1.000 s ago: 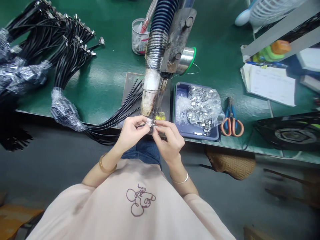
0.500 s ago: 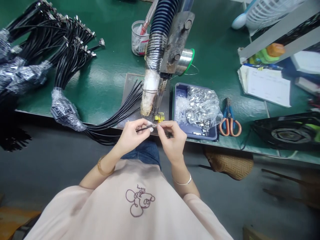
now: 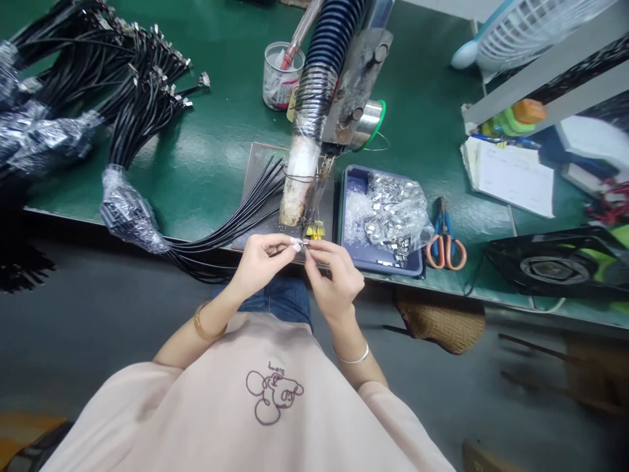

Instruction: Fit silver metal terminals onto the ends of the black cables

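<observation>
My left hand (image 3: 260, 265) is closed in a pinch on the end of a black cable, which is mostly hidden by its fingers. My right hand (image 3: 335, 274) meets it fingertip to fingertip, pinching a small metal connector (image 3: 305, 243) at the cable end. Behind my left hand, a bundle of black cables (image 3: 236, 226) fans out over a grey board (image 3: 251, 172). Its other end is wrapped in clear plastic (image 3: 126, 208). Just beyond my fingertips are a soldering fixture with a yellow clip (image 3: 315, 230) and a whitened hose end (image 3: 296, 187).
To the right stands a blue tray (image 3: 388, 261) with bagged metal connector shells (image 3: 398, 206). Beside it lie orange-handled pliers (image 3: 446, 236), papers (image 3: 514, 177) and a black fan (image 3: 555, 265). A solder spool (image 3: 368, 124) and plastic cup (image 3: 279, 78) stand behind; finished cable bundles (image 3: 142, 98) lie left.
My right fingers have curled and shifted slightly at the connector, and the left fingertips now cover the cable that showed between them. The view has turned slightly.
</observation>
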Demonstrator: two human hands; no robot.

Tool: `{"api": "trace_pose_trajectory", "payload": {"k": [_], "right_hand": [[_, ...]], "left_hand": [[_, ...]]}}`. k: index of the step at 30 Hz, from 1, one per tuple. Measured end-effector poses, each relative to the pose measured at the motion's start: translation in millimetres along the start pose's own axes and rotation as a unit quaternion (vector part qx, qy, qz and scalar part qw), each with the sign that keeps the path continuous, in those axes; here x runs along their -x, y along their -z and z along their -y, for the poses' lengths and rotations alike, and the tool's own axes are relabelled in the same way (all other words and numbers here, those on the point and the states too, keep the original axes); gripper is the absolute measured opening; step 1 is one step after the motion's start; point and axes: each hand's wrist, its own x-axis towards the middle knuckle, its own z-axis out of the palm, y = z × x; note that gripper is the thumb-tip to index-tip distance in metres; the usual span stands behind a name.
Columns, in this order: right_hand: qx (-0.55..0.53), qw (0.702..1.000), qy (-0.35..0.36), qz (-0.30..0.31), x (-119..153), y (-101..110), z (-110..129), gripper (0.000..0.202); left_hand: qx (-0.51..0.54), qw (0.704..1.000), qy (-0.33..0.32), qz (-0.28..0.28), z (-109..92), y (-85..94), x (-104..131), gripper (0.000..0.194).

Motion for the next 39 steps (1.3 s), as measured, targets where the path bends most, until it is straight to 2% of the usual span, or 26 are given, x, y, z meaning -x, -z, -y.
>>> {"api": "trace_pose_trajectory", "payload": {"k": [3, 18, 25, 32, 39], "right_hand": [[0.019, 1.000, 0.013, -0.001, 1.0, -2.0, -0.7, 0.019], [-0.003, 0.999, -0.036, 0.000, -2.3, -5.4, -3.3, 0.017], [0.016, 0.999, -0.030, -0.010, -6.6, -3.4, 1.7, 0.016], [0.022, 1.000, 0.006, 0.011, -2.6, -1.6, -1.2, 0.017], [0.007, 1.000, 0.007, 0.008, 0.1, 1.1, -1.8, 0.020]], "left_hand": [[-0.017, 1.000, 0.001, -0.007, -2.5, -2.3, -3.9, 0.012], [-0.074, 0.997, 0.002, -0.022, -8.8, -6.6, -8.1, 0.013], [-0.096, 0.995, -0.011, -0.010, -14.3, -5.5, -5.2, 0.013], [-0.082, 0.996, 0.017, 0.015, -10.2, -3.3, -7.2, 0.014], [-0.065, 0.997, 0.031, 0.028, -9.2, -3.7, -4.6, 0.013]]}}
